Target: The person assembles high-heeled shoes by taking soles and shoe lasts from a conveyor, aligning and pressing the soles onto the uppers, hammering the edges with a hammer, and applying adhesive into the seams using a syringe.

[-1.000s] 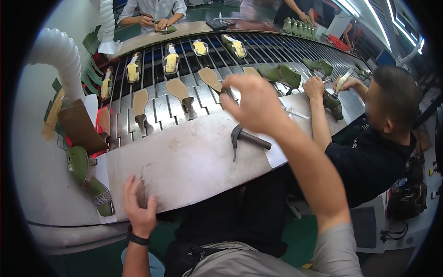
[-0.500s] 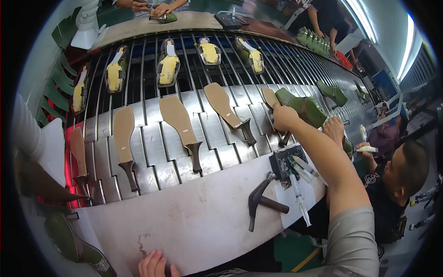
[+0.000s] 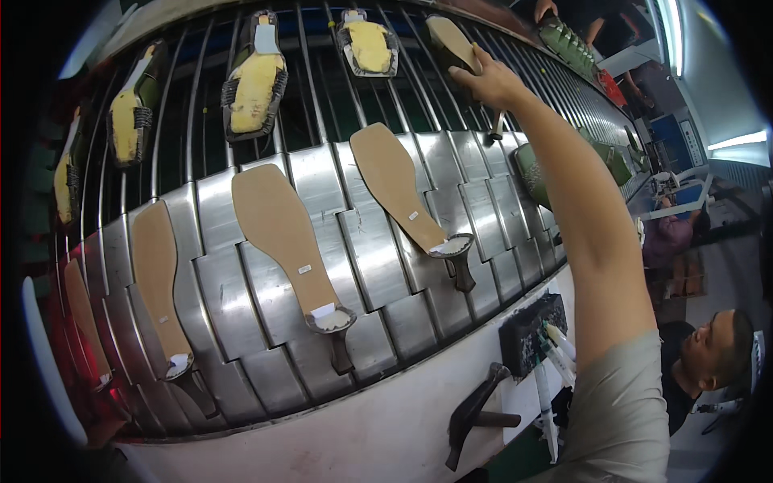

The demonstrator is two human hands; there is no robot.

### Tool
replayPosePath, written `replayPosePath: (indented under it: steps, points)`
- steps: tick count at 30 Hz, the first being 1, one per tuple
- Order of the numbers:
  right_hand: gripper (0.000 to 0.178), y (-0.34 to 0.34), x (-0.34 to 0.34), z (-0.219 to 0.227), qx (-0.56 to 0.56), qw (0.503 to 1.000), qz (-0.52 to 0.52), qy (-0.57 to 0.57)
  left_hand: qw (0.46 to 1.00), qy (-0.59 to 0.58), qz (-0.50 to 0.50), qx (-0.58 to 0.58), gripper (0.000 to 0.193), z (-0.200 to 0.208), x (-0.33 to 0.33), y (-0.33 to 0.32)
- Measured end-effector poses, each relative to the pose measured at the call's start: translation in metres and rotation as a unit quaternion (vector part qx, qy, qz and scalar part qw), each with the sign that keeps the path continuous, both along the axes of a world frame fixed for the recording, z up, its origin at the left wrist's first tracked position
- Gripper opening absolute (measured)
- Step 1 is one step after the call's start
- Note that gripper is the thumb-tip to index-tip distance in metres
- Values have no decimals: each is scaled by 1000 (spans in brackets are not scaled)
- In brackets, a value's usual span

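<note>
My right hand [image 3: 493, 80] reaches far forward over the metal rods, its thumb and fingers closed on a tan shoe sole [image 3: 452, 40]. A dark heel [image 3: 498, 126] shows just below that hand. Whether the sole lies against a shoe beneath it is hidden. My left hand is out of sight. Nearer me, other tan soles with dark heels lie on the steel plates, among them a middle one [image 3: 278, 217] and one [image 3: 386, 173] closer to my right arm. A green shoe [image 3: 531, 173] sits beside my forearm, partly covered by it.
Upturned green shoes with yellow undersides [image 3: 256, 92] line the rods at the back. On the pale bench [image 3: 322, 451] are a hammer [image 3: 475, 414], a black block [image 3: 523, 330] and several syringes [image 3: 547, 402]. A co-worker [image 3: 708, 354] is at the right; another's hand [image 3: 546, 10] shows at the back.
My right hand has left the green shoe and moved forward, now with a tan sole. My left hand has gone out of view. The view has shifted closer to the soles.
</note>
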State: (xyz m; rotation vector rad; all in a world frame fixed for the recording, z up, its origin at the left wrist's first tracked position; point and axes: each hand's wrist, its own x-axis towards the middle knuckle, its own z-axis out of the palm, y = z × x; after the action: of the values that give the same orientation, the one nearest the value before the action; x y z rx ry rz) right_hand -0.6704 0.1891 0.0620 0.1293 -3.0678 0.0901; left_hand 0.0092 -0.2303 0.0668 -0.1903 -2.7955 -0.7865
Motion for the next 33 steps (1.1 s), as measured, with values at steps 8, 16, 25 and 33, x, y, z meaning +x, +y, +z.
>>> replayPosePath:
  steps: [8, 16, 25, 33]
  points:
    - [81, -19, 24, 8, 112, 990, -61, 63, 999, 11, 12, -32, 15, 3, 4, -1]
    - [71, -23, 244, 150, 63, 997, -39, 31, 996, 1, -31, 80, 25, 21, 9, -6]
    - [52, -137, 611, 127, -660, 661, 40, -354, 914, 392, -84, -55, 63, -14, -3, 19]
    - [62, -211, 733, 40, -727, 500, 14, -470, 932, 339, -93, -88, 48, 0, 50, -35]
